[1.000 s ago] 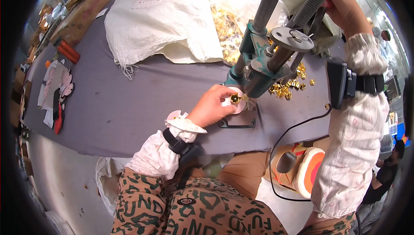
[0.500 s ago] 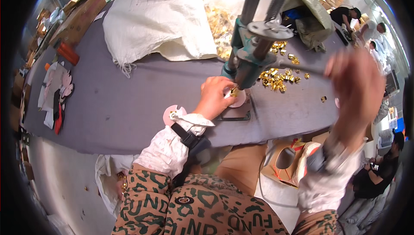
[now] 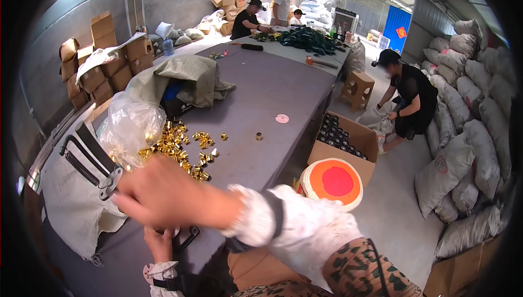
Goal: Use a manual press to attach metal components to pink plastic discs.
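Note:
A hand press [image 3: 110, 183] with a dark column and spring stands at the left, partly behind my right hand. My right hand [image 3: 174, 194], slightly blurred, is closed in a fist beside the press head, on the press lever, which the hand itself hides. Lower down, my left hand [image 3: 159, 242] is at the press base [image 3: 190, 237], fingers curled and mostly covered by my right hand. What they pinch cannot be made out. A pink disc [image 3: 146, 273] shows by my left wrist. Shiny gold metal pieces [image 3: 173, 143] lie heaped beyond the press.
On the grey-covered table [image 3: 245, 90] lie another pink disc [image 3: 281, 118] and a single gold piece [image 3: 259, 136]. A carton of dark round items [image 3: 343, 139] and an orange-topped round stool [image 3: 333, 182] stand at the right. A person [image 3: 411, 92] bends near stacked sacks [image 3: 449, 171].
My view has swung to the right, bringing the far table and sacks into sight. My right hand has come from the right side across to the press head, now in front of my left hand.

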Available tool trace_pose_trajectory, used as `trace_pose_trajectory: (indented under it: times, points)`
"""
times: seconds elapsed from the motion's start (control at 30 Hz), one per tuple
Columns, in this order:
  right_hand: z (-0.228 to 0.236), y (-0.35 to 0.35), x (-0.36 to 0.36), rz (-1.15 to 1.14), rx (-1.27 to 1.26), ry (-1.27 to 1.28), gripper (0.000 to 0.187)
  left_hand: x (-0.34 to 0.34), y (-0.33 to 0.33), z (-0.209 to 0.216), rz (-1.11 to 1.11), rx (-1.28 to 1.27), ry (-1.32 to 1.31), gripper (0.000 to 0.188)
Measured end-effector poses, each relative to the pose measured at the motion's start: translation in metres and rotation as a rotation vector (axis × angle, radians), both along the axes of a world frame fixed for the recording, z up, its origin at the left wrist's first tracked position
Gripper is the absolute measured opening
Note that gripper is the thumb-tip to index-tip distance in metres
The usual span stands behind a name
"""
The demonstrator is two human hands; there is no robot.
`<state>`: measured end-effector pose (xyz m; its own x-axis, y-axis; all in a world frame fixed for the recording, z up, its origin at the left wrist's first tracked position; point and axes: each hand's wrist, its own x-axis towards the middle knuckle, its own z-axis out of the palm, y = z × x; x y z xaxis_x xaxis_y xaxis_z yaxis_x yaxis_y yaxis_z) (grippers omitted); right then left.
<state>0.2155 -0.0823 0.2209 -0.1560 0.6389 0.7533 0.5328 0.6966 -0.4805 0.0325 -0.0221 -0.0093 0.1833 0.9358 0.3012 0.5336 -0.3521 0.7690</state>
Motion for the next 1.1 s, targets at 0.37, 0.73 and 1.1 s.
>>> trace_pose_trajectory:
  times: [0.37, 0.73, 1.1]
  points:
    - [0.065, 0.161, -0.026, -0.047, -0.451, -0.084, 0.021, -0.055, 0.006, -0.017, 0.136, -0.271, -0.688, 0.041]
    - [0.070, 0.145, -0.024, 0.049, -0.499, 0.098, 0.020, -0.164, -0.048, 0.049, 0.011, -0.447, 0.731, 0.050]
    - [0.059, 0.217, -0.008, -0.040, -0.252, -0.552, 0.032, -0.201, -0.063, 0.010, -0.043, -0.356, 0.500, 0.033]
